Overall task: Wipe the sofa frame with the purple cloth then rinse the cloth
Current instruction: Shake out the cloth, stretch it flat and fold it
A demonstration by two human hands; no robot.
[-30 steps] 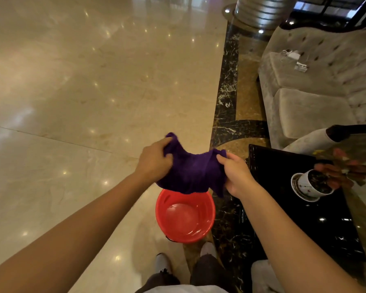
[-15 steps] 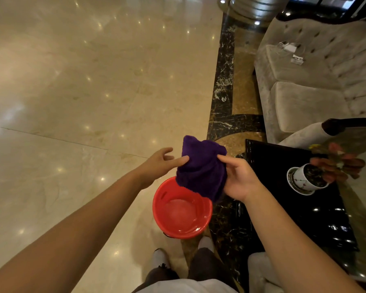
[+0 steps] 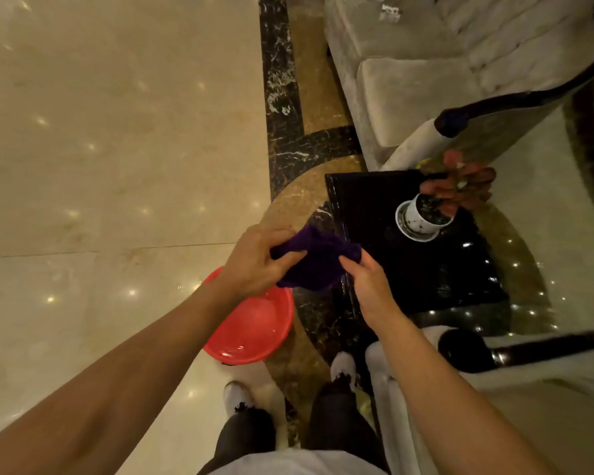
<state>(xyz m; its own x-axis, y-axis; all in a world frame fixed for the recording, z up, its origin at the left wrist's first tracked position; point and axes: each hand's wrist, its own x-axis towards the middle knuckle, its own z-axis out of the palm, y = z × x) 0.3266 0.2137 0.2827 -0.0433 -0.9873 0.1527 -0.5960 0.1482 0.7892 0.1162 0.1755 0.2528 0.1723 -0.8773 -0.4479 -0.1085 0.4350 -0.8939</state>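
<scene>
The purple cloth (image 3: 318, 260) is bunched between both hands at the middle of the view, above the floor and the near corner of the black table. My left hand (image 3: 258, 260) grips its left side with curled fingers. My right hand (image 3: 366, 282) pinches its right edge. A red basin (image 3: 254, 332) holding water stands on the floor under my left forearm. The beige sofa (image 3: 426, 84) has a dark curved frame rail (image 3: 528, 97) at the upper right. A second dark frame end (image 3: 467, 351) shows at the lower right.
A glossy black side table (image 3: 426, 269) stands right of the hands, bearing a white pot with a dark-leaved plant (image 3: 422, 219). Small white items lie on the sofa seat (image 3: 390, 12). My feet (image 3: 343, 366) stand on polished marble floor (image 3: 100, 149).
My left hand, open beside the cloth half a second ago, now grips it again. The view has tilted down and rightward, bringing table and near sofa arm closer.
</scene>
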